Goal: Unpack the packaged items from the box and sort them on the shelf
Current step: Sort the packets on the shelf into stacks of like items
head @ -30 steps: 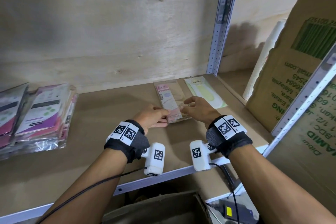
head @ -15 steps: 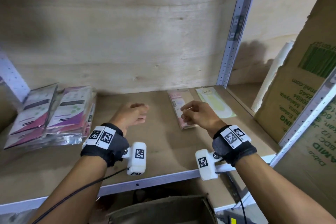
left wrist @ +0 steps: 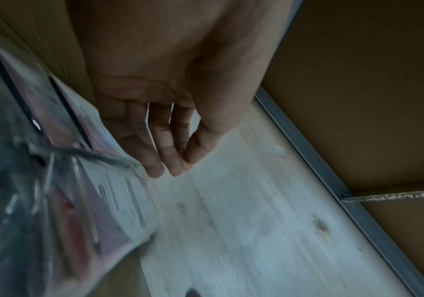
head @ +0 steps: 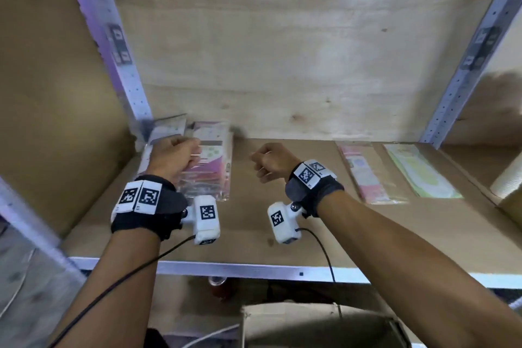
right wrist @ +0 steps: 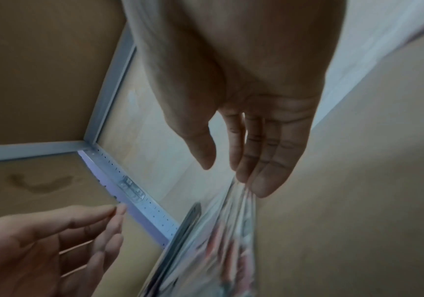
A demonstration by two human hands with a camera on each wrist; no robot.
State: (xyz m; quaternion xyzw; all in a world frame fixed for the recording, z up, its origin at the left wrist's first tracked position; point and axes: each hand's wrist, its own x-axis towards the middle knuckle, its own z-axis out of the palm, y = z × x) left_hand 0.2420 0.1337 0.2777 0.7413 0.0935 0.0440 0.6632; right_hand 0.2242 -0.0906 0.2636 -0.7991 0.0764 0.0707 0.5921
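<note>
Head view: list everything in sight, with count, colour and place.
pink-and-white packets: a stack, count unclear, shelf's left end
pink packet: one, flat, shelf's right part
green-and-white packet: one, beside the pink one
shelf: one, brown board, grey metal edge
uprights: two, grey metal, back corners
cardboard box: one, brown, below the shelf
left hand: over the stack, fingers loose
right hand: above bare shelf, holding nothing
</note>
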